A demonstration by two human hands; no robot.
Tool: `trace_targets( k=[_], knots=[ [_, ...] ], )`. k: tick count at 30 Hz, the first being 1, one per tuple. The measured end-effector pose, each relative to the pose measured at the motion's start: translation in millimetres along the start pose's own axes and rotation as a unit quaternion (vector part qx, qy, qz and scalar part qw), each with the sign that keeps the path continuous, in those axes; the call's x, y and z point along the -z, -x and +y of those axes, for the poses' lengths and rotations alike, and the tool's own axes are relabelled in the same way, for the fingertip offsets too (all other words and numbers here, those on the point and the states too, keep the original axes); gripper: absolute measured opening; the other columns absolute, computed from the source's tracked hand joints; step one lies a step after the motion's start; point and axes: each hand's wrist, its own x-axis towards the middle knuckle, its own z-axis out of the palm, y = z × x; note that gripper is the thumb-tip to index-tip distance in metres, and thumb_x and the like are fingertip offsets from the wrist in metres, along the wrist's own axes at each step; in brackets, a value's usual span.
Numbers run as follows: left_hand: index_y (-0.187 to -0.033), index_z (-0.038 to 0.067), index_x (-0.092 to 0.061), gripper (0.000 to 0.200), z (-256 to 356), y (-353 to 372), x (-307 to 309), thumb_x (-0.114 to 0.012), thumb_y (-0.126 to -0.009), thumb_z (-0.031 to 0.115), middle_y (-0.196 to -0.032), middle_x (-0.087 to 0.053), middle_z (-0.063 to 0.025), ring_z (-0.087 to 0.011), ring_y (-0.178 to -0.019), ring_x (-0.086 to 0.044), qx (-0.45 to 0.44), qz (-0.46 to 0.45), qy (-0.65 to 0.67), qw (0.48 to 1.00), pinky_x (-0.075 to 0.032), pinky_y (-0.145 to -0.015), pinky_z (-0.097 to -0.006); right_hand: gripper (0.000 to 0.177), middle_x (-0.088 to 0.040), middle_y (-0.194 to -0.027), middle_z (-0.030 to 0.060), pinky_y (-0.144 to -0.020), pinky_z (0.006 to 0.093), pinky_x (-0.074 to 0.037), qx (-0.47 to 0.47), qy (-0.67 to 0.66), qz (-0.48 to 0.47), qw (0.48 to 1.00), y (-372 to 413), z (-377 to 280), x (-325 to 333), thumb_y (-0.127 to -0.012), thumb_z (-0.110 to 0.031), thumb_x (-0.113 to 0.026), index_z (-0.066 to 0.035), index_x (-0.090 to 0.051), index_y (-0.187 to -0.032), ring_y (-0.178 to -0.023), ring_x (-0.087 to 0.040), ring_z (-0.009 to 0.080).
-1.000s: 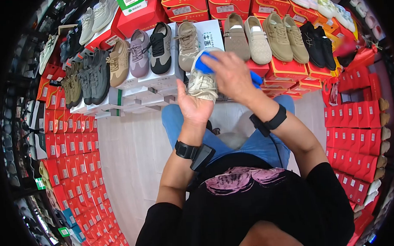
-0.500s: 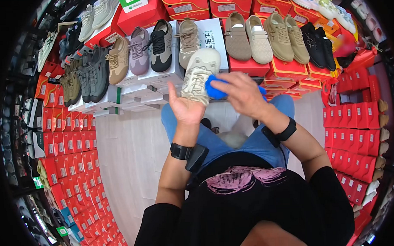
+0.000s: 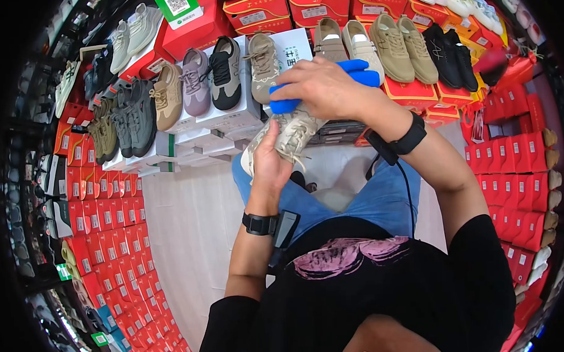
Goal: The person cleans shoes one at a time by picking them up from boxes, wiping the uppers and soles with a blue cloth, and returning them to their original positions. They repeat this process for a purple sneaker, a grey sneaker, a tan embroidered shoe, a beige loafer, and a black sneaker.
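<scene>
My left hand (image 3: 272,164) is closed around a cream lace-up sneaker (image 3: 291,133), with the thumb on its side. The shoe is tilted and its loose laces hang toward me. Over its toe end, my right hand (image 3: 330,90) grips a folded blue cloth (image 3: 365,78), pressing it against the upper. Bulging ends of the cloth stick out on both sides of the fingers. My right hand and the cloth hide most of the toe. Just behind, a beige sneaker (image 3: 264,62) stands on a white box.
A row of display shoes, including a black-and-grey sneaker (image 3: 225,72) and tan sneakers (image 3: 392,51), stands on boxes ahead. Stacked red shoeboxes (image 3: 104,229) line the left, and more red boxes (image 3: 506,184) line the right. Pale flooring (image 3: 185,235) lies below.
The sneaker has turned and come lower, and my left fingers have closed around it. My right hand has moved up and left with the blue cloth, onto the toe.
</scene>
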Motion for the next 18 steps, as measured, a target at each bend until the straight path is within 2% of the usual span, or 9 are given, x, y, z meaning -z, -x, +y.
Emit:
trace_targets(
  k=[1,6,8,9,10,12,13,16,18],
  knots=[
    [-0.132,-0.004,-0.039,0.044,2,1,2,-0.038,-0.101,0.028,-0.13,-0.051,-0.0168,-0.0285,-0.117,-0.052,0.005,-0.007,0.001,1.0,-0.042,-0.101,-0.0415,0.044,-0.061,-0.116,0.0013,-0.089,0.0389,-0.042,-0.019,-0.027,0.003,0.999,2,3,5,-0.07,0.001,-0.059,-0.018,-0.066,-0.109,-0.107,-0.055,0.0241],
    [-0.134,-0.005,-0.036,0.05,16,4,2,-0.038,-0.1,0.031,-0.134,-0.047,-0.0196,-0.0317,-0.122,-0.049,0.038,-0.035,0.086,0.995,-0.038,-0.105,-0.044,0.05,-0.059,-0.117,0.0104,-0.097,0.0369,-0.041,-0.08,-0.165,0.08,0.98,23,36,-3,-0.072,0.005,-0.054,-0.011,-0.06,-0.119,-0.111,-0.054,0.0289],
    [-0.136,-0.005,-0.034,0.054,16,2,-2,-0.037,-0.1,0.035,-0.138,-0.043,-0.021,-0.0345,-0.127,-0.043,0.037,-0.043,0.139,0.989,-0.034,-0.108,-0.0472,0.047,-0.056,-0.121,0.0141,-0.1,0.0342,-0.038,-0.16,-0.301,0.188,0.921,32,30,-11,-0.078,0.004,-0.053,-0.007,-0.056,-0.124,-0.115,-0.053,0.0265],
    [-0.136,-0.005,-0.034,0.054,15,-1,-4,-0.037,-0.1,0.035,-0.138,-0.043,-0.021,-0.0345,-0.127,-0.043,0.036,-0.044,0.141,0.988,-0.034,-0.108,-0.0472,0.046,-0.057,-0.116,0.0159,-0.096,0.035,-0.041,-0.159,-0.308,0.275,0.897,32,24,-18,-0.078,0.003,-0.052,-0.005,-0.056,-0.123,-0.109,-0.054,0.0299],
    [-0.137,-0.005,-0.033,0.055,13,-5,-6,-0.035,-0.1,0.036,-0.139,-0.041,-0.0212,-0.0352,-0.128,-0.041,0.044,-0.052,0.192,0.979,-0.032,-0.109,-0.0483,0.046,-0.057,-0.116,0.0159,-0.096,0.035,-0.041,-0.158,-0.308,0.273,0.897,31,16,-19,-0.078,0.003,-0.052,-0.005,-0.056,-0.123,-0.109,-0.054,0.0299],
    [-0.137,-0.005,-0.033,0.056,7,-12,-8,-0.034,-0.1,0.037,-0.14,-0.04,-0.0214,-0.036,-0.13,-0.039,0.05,-0.06,0.242,0.967,-0.03,-0.11,-0.0495,0.045,-0.056,-0.119,0.0149,-0.098,0.0355,-0.04,-0.207,-0.241,0.406,0.857,30,4,-20,-0.078,0.003,-0.054,-0.005,-0.056,-0.122,-0.112,-0.053,0.0309],
    [-0.138,-0.004,-0.032,0.056,3,-15,-6,-0.033,-0.1,0.037,-0.141,-0.039,-0.0215,-0.0363,-0.13,-0.038,0.058,-0.064,0.288,0.954,-0.029,-0.11,-0.0501,0.047,-0.056,-0.119,0.0146,-0.097,0.0375,-0.04,-0.198,-0.191,0.428,0.861,30,5,-27,-0.075,0.004,-0.055,-0.005,-0.057,-0.121,-0.111,-0.053,0.0322],
    [-0.139,-0.003,-0.031,0.058,-4,-21,-9,-0.028,-0.101,0.04,-0.142,-0.038,-0.0214,-0.0367,-0.131,-0.037,0.071,-0.079,0.347,0.932,-0.027,-0.111,-0.0506,0.05,-0.056,-0.119,0.0142,-0.094,0.0398,-0.042,-0.176,-0.048,0.408,0.894,34,4,-32,-0.071,0.005,-0.056,-0.007,-0.059,-0.119,-0.107,-0.053,0.0331],
    [-0.138,-0.003,-0.033,0.057,-6,-23,-11,-0.027,-0.1,0.039,-0.14,-0.04,-0.0212,-0.0358,-0.131,-0.038,0.05,-0.06,0.378,0.922,-0.027,-0.111,-0.0504,0.053,-0.057,-0.119,0.0139,-0.091,0.0414,-0.043,-0.166,-0.016,0.398,0.902,39,-1,-36,-0.067,0.006,-0.055,-0.008,-0.06,-0.118,-0.105,-0.053,0.0336]
  ],
)
